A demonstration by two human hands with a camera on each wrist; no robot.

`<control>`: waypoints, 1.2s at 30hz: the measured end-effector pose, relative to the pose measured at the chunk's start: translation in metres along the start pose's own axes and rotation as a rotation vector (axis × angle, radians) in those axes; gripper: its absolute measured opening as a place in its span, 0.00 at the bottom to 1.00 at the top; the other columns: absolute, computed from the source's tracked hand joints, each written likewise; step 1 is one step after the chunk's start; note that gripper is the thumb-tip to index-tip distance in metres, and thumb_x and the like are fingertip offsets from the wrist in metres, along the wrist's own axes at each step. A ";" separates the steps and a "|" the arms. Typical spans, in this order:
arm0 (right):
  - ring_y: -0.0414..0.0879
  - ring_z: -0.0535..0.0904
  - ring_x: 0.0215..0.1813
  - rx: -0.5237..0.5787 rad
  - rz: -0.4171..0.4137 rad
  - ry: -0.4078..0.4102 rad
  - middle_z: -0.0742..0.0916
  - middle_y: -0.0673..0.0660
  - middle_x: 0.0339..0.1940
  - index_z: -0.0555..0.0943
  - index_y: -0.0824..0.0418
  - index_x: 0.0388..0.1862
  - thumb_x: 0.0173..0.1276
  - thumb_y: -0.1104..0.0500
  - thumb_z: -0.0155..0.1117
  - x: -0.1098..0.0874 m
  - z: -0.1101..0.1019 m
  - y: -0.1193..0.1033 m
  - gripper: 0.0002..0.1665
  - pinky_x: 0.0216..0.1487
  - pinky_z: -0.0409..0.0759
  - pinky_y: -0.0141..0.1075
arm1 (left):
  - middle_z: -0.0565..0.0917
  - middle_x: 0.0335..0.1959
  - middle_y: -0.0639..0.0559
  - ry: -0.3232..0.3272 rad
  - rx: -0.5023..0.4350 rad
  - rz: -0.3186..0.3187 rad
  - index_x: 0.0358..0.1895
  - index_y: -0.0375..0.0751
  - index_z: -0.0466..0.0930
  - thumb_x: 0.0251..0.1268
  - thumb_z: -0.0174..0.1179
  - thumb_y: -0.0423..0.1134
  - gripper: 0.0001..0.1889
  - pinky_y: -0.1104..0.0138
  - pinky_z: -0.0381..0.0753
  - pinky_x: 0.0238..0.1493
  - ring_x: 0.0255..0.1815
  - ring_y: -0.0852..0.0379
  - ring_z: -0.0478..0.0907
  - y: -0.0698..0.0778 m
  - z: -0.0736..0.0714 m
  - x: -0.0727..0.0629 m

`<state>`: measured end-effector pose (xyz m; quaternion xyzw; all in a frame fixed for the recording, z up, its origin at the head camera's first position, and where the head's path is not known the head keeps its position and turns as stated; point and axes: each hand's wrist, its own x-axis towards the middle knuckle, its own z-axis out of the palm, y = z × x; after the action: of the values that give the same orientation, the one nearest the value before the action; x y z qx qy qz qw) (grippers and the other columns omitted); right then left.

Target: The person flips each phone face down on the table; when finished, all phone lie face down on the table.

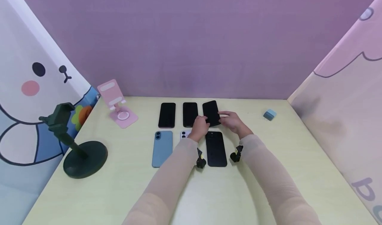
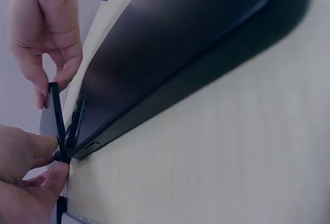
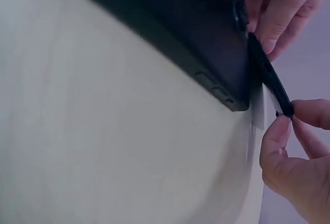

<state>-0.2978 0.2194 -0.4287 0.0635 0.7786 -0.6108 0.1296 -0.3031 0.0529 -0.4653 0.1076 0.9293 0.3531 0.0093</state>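
Note:
A black smartphone [image 1: 211, 113] at the right end of the back row is held at its edges by both hands. My left hand [image 1: 200, 128] pinches its near left corner, while my right hand [image 1: 233, 121] grips the right edge between thumb and fingers. The phone sits tilted, its right side higher in the left wrist view, where its slim edge [image 2: 58, 116] shows between the two hands. Just in front lies another black phone [image 1: 216, 148], back up. A pale phone [image 1: 184, 134] is mostly hidden by my left wrist.
Two black phones, one at the left [image 1: 167, 115] and one in the middle [image 1: 190, 114], lie in the back row. A blue phone [image 1: 162, 148] lies front left. A pink stand [image 1: 123, 115] and a dark green stand [image 1: 85, 159] are leftward; a blue block [image 1: 270, 114] is at right.

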 end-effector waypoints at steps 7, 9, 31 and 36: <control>0.47 0.75 0.48 0.140 -0.029 -0.037 0.72 0.69 0.63 0.63 0.67 0.74 0.73 0.71 0.51 -0.002 0.001 -0.005 0.30 0.58 0.74 0.42 | 0.80 0.56 0.42 0.006 -0.032 0.017 0.62 0.34 0.76 0.72 0.56 0.35 0.19 0.63 0.68 0.62 0.61 0.46 0.71 0.011 -0.009 -0.013; 0.48 0.75 0.52 0.179 -0.031 -0.050 0.70 0.70 0.65 0.61 0.67 0.74 0.73 0.71 0.51 -0.003 0.000 -0.006 0.31 0.61 0.72 0.44 | 0.80 0.57 0.42 0.000 -0.068 0.014 0.64 0.36 0.75 0.72 0.56 0.36 0.19 0.62 0.68 0.62 0.62 0.46 0.70 0.012 -0.009 -0.013; 0.45 0.79 0.46 0.234 -0.086 -0.148 0.76 0.68 0.57 0.59 0.70 0.74 0.77 0.69 0.46 -0.008 -0.001 -0.008 0.29 0.60 0.74 0.42 | 0.82 0.52 0.42 0.039 -0.386 -0.036 0.67 0.44 0.74 0.74 0.54 0.41 0.21 0.61 0.76 0.53 0.55 0.50 0.79 0.018 -0.003 -0.009; 0.42 0.79 0.44 0.205 -0.100 -0.142 0.75 0.66 0.56 0.59 0.70 0.74 0.77 0.70 0.46 -0.010 -0.002 -0.008 0.28 0.59 0.74 0.42 | 0.82 0.52 0.42 0.042 -0.435 -0.037 0.67 0.44 0.73 0.74 0.54 0.42 0.22 0.62 0.76 0.54 0.55 0.51 0.78 0.021 -0.001 -0.008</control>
<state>-0.2905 0.2198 -0.4181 -0.0060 0.7033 -0.6956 0.1464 -0.2915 0.0659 -0.4512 0.0785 0.8331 0.5472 0.0194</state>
